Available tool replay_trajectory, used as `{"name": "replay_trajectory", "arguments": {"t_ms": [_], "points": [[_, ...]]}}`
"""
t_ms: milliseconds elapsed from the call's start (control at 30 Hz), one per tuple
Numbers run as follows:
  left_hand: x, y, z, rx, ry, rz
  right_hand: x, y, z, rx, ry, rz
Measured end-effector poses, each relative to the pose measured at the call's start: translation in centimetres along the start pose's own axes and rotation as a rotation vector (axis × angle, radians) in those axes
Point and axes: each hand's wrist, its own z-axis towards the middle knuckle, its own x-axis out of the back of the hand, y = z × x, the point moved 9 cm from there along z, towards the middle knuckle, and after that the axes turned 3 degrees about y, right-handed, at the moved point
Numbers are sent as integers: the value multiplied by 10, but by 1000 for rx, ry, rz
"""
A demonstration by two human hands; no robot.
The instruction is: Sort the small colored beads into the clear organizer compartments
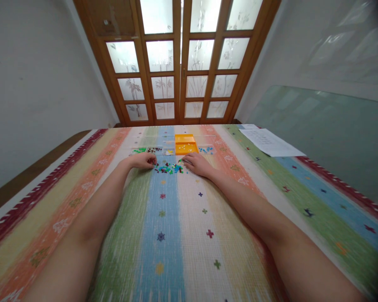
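A loose pile of small mixed pieces (169, 168), mostly blue, green and dark red, lies on the striped tablecloth between my hands. At the pile's left edge, my left hand (145, 160) is closed in a pinch; whatever is in the fingertips is too small to make out. My right hand (198, 164) rests at the right edge, fingers bent and pressed together over the pieces, their tips partly hidden. Just beyond stands an open orange box (186, 139) with white pieces inside. Beside it, clear compartments hold green pieces (140, 150), dark brown pieces (154, 149), yellow pieces (169, 152) and blue pieces (206, 149).
The striped tablecloth (164, 260) covers the table. Printed paper sheets (267, 141) lie at the far right, close to a leaning glass panel (321, 121). Wooden doors with glass panes (180, 63) rise behind the table's far edge.
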Motion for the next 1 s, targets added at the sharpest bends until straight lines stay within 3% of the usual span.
{"name": "replay_trajectory", "arguments": {"t_ms": [167, 400, 767, 1000], "points": [[12, 2, 2, -10, 128, 83, 2, -2, 0, -10, -2, 0], [0, 12, 5, -24, 31, 87, 3, -4, 0, -6, 2, -3], [-2, 20, 9, -73, 87, 128, 0, -1, 1, -1, -7, -8], [24, 6, 0, -48, 278, 41, -1, 0, 0, 0, -6, -4]]}}
